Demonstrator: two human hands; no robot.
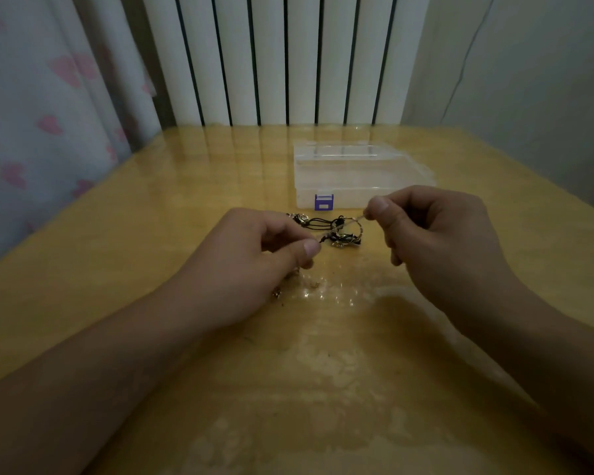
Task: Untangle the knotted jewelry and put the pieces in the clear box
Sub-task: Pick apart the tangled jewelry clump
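1. Pinching one dark end of the knotted jewelry (326, 231), your left hand (254, 265) has its grip closed, thumb against forefinger, with the other fingers curled under. Some small gold bits lie on the worktop (117, 269) at this hand's 6 o'clock; they could get swept off if your wrist drags.
2. The tangle hangs between your hands, partly touching the worktop, with black cord and gold rings still bunched together. Pulling both ends apart hard would likely tighten the knot or snap a thin link.
3. Your right hand (436, 234) pinches a pale strand at the tangle's 2 o'clock, its grip also closed, thumb on top. That strand looks fine; it may slip out.
4. The clear box (357, 173) sits at the tangle's 12 o'clock, just beyond it. Its lid looks shut, with the purple latch (323, 202) facing you, so it probably needs opening before anything goes in.
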